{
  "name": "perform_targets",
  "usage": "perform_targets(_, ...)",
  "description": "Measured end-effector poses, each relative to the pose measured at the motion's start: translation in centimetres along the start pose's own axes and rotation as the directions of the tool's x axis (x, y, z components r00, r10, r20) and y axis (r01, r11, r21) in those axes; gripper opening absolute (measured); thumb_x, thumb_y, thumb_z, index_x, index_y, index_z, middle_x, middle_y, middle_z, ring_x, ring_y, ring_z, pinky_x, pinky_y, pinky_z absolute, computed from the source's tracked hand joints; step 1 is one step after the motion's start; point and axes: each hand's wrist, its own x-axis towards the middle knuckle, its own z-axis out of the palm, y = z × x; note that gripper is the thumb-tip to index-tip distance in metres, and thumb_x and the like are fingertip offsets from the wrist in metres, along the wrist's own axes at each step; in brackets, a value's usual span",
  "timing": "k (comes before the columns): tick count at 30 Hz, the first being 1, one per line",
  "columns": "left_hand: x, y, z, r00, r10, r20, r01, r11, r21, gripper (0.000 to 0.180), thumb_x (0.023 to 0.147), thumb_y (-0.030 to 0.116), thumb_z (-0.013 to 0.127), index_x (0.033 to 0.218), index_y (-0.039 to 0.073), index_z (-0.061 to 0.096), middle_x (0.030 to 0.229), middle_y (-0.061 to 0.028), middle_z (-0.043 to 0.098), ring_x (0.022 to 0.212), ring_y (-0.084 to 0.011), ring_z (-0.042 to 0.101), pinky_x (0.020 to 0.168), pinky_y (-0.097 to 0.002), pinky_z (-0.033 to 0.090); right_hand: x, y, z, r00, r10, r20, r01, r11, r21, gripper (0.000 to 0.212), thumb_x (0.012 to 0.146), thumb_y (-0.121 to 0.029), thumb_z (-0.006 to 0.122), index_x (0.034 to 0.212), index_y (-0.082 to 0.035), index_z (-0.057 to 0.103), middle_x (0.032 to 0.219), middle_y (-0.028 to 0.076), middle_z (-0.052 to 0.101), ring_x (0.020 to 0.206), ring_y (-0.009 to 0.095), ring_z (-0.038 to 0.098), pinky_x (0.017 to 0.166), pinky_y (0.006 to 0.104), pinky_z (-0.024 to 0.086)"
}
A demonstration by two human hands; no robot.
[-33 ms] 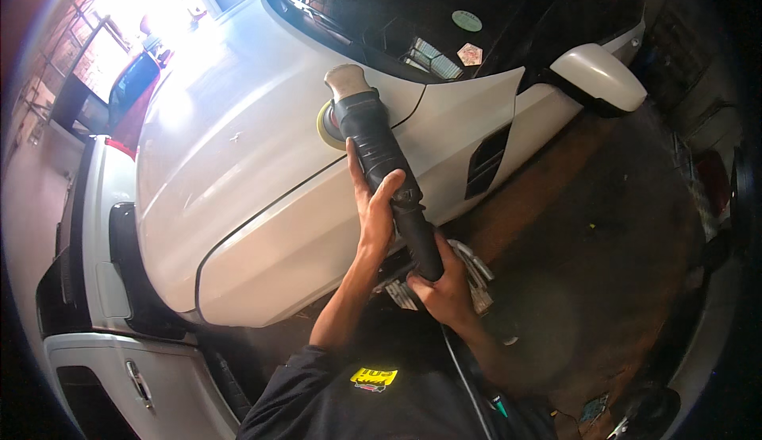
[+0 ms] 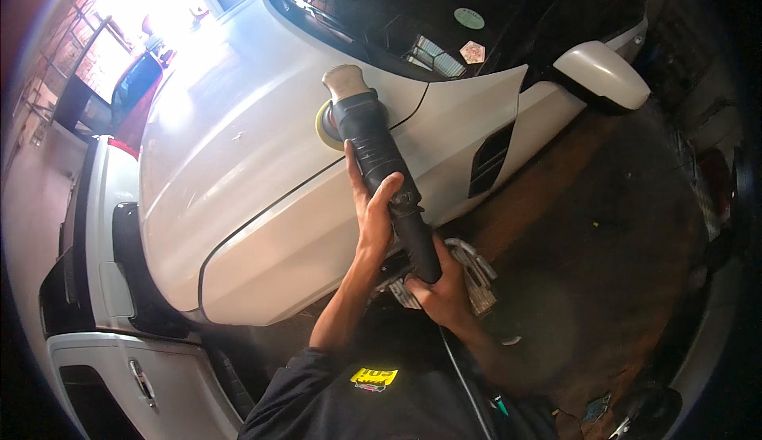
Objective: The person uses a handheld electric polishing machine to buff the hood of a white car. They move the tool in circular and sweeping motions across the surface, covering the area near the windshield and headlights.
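Observation:
A black polishing machine (image 2: 377,150) with a pale front grip lies slantwise across my view, its yellow-rimmed pad (image 2: 327,125) at the edge of the white car's hood (image 2: 238,122). The pad appears to rest on the paint, though its underside is hidden. My left hand (image 2: 375,210) supports the middle of the machine's body, fingers along the near side and thumb on top. Farther back, my right hand (image 2: 446,285) wraps round the rear handle. From there a cord (image 2: 464,376) runs down past my dark shirt.
The windshield (image 2: 508,11), with two stickers, and the side mirror (image 2: 605,75) are at the upper right. A white vehicle (image 2: 119,361) stands close at the lower left. Metal bars (image 2: 476,269) are below the fender, above the brown floor (image 2: 571,226).
The car has shifted very slightly rightward in the picture, while the polishing machine sits a touch farther left. Both hands keep the same grip.

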Motion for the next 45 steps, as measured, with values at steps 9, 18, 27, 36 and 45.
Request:
perform_targets(9,-3.9,0.7,-9.2,0.995,0.077,-0.069,-0.072,0.995,0.075,0.103,0.096,0.026,0.066,0.176,0.039,0.002,0.117,-0.0267,0.065,0.084,-0.0368,0.073,0.070,-0.0499,0.065,-1.9,6.3,7.4,0.966,-0.101,0.238,0.095,0.995,0.037,0.091,0.088,-0.009,0.077,0.167,-0.002,0.033,0.124,0.029,0.071,0.111,0.040,0.075,0.097,0.0425,0.058)
perform_targets(18,-2.6,2.0,-9.3,1.000,-0.006,0.015,0.003,0.980,0.198,0.100,0.098,0.034,0.063,0.176,0.036,0.001,0.117,-0.0274,0.068,0.083,-0.0347,0.074,0.068,-0.0464,0.064,-2.4,5.5,11.1,0.984,-0.082,0.161,0.067,0.993,0.097,0.099,0.088,-0.008,0.073,0.171,-0.001,0.019,0.118,0.032,0.067,0.107,0.048,0.072,0.094,0.0491,0.056)
perform_targets(27,1.0,2.1,-6.6,0.985,-0.083,0.152,0.042,0.966,0.254,0.101,0.097,0.033,0.063,0.177,0.035,0.001,0.116,-0.0278,0.067,0.082,-0.0342,0.074,0.067,-0.0461,0.064,-0.4,4.2,10.9,0.999,-0.037,0.015,0.034,0.985,0.168,0.103,0.088,-0.012,0.074,0.171,-0.001,0.015,0.114,0.031,0.068,0.100,0.048,0.073,0.089,0.0503,0.057)
perform_targets(36,3.7,2.0,-3.8,0.967,-0.126,0.223,0.082,0.977,0.196,0.110,0.090,0.027,0.069,0.176,0.036,0.000,0.111,-0.0285,0.064,0.079,-0.0369,0.074,0.062,-0.0476,0.066,2.0,3.7,9.8,0.991,-0.105,-0.082,0.115,0.985,0.130,0.105,0.089,-0.010,0.075,0.171,-0.001,0.010,0.109,0.036,0.070,0.100,0.054,0.074,0.090,0.0551,0.059)
perform_targets(45,5.5,1.4,-2.4,0.954,-0.151,0.257,0.094,0.971,0.220,0.111,0.088,0.026,0.069,0.176,0.037,0.002,0.110,-0.0271,0.064,0.077,-0.0358,0.073,0.061,-0.0476,0.066,3.1,3.3,9.4,0.989,-0.033,-0.143,0.064,0.973,0.220,0.103,0.086,-0.011,0.075,0.171,-0.005,0.016,0.117,0.033,0.068,0.109,0.052,0.072,0.095,0.0518,0.055)
